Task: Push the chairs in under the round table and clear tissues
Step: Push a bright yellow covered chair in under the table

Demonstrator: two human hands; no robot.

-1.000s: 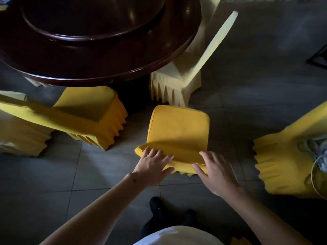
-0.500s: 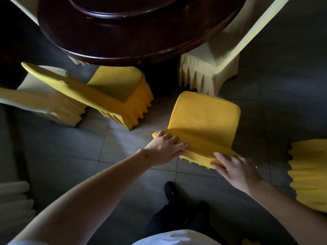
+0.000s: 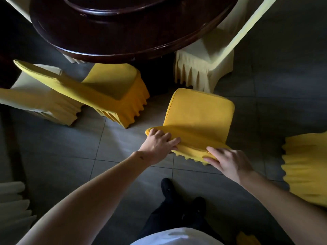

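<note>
A yellow-covered chair [image 3: 198, 110] stands on the tiled floor just short of the dark round table [image 3: 123, 36], its seat facing the table. My left hand [image 3: 159, 145] grips the left end of its backrest top, fingers curled over the fabric. My right hand [image 3: 228, 160] holds the right end, with fingers on top and thumb beneath. No tissues show in this view.
A second yellow chair [image 3: 113, 85] sits angled at the left, partly under the table, with a paler one [image 3: 44, 103] behind it. A cream chair [image 3: 200, 68] stands right of the table. Another yellow chair [image 3: 306, 165] is close on my right, and my feet [image 3: 168, 188] are below.
My hands went from lying on the backrest top to holding its two ends. The chair has turned slightly and sits a little nearer the table; my view swung left.
</note>
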